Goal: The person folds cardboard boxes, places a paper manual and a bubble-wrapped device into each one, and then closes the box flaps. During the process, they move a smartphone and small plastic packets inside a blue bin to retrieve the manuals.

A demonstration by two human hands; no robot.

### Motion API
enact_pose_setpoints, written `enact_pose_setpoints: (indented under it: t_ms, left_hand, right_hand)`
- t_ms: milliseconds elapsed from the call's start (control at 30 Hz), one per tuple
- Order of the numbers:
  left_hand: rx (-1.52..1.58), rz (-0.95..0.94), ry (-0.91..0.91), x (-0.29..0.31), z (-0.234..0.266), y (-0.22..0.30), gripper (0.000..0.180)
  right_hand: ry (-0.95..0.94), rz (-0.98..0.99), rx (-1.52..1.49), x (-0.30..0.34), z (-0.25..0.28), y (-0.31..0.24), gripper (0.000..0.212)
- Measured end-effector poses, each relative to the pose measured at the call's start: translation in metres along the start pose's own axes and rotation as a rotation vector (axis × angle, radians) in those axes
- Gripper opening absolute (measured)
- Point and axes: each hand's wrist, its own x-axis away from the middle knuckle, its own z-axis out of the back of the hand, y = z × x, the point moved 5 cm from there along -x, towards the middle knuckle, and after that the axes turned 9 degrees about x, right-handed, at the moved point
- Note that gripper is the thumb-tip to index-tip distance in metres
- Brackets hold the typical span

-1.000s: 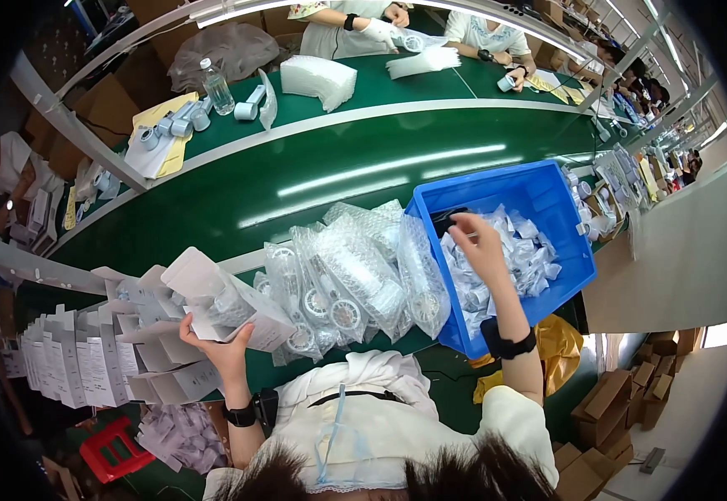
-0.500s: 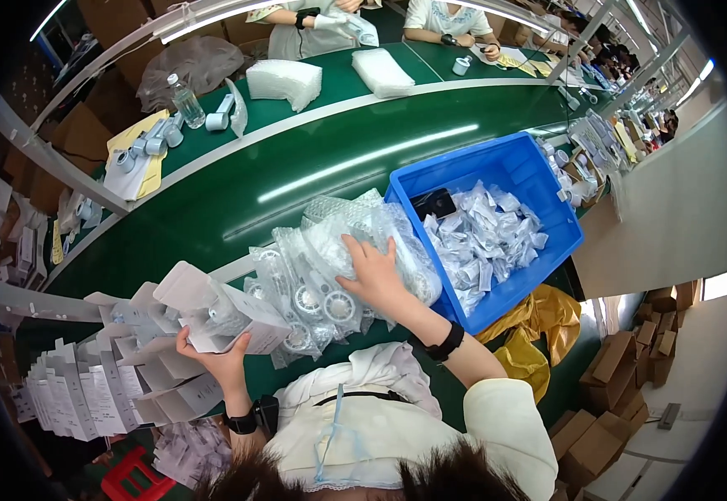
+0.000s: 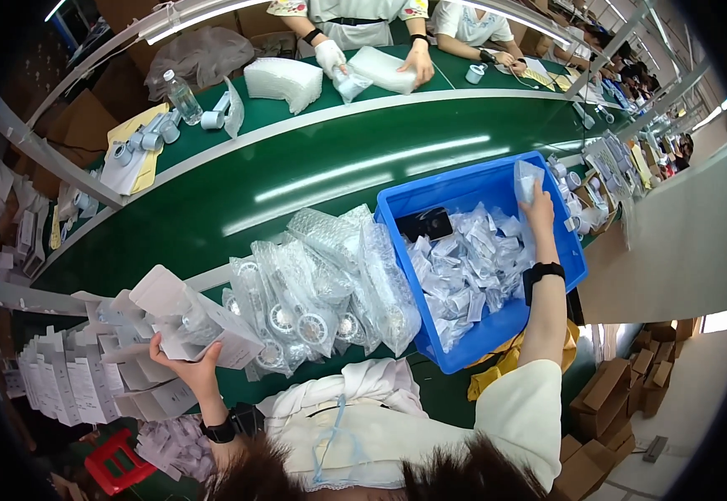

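Note:
My left hand [image 3: 186, 367] is closed round an open white cardboard box [image 3: 234, 341], its flap up and something in clear plastic inside. At the far right side of a blue plastic bin [image 3: 464, 361], my right hand [image 3: 539, 210] grips a small clear-wrapped packet [image 3: 527, 180]. Many similar white packets [image 3: 476, 267] fill the bin, and a black phone-like object [image 3: 424, 224] lies on them at the left. Between the box and the bin lie several bubble-wrapped pieces [image 3: 313, 292] with round white heads.
Open white boxes [image 3: 88, 376] stand in rows at my left, above a red stool [image 3: 117, 463]. Beyond the green belt [image 3: 297, 159], a co-worker's hands touch bubble-wrap sheets [image 3: 380, 68]. A bottle [image 3: 181, 98] stands there too. Brown cartons [image 3: 601, 401] are stacked at right.
My right hand has left the bubble-wrapped pieces and moved right to the bin, where it now grips a packet. My left hand and box shifted slightly left. The co-worker's hands came down.

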Motion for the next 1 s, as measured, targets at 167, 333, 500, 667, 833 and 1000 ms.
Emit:
enact_pose_setpoints:
  t_ms: [167, 333, 500, 667, 833, 1000]
  left_hand:
    - [-0.044, -0.036, 0.012, 0.001, -0.006, 0.001, 0.094]
    - [-0.001, -0.012, 0.009, 0.000, 0.001, -0.004, 0.093]
    - [0.019, -0.031, -0.037, -0.002, -0.001, -0.009, 0.093]
    - [0.025, -0.033, -0.067, -0.003, 0.004, -0.006, 0.088]
    - [0.058, -0.003, -0.067, -0.006, -0.001, -0.006, 0.091]
    - [0.049, 0.002, -0.004, -0.001, 0.007, -0.003, 0.092]
  right_hand:
    - [0.114, 0.063, 0.262, 0.006, -0.013, -0.034, 0.060]
    - [0.081, 0.510, -0.321, 0.132, 0.065, -0.197, 0.029]
    - [-0.273, 0.696, -0.116, 0.251, 0.049, -0.263, 0.064]
    - [-0.477, 0.623, -0.041, 0.236, 0.031, -0.277, 0.083]
    - [-0.817, 0.550, -0.576, 0.226, 0.018, -0.244, 0.084]
    - [-0.850, 0.052, -1.375, 0.168, 0.085, -0.162, 0.080]
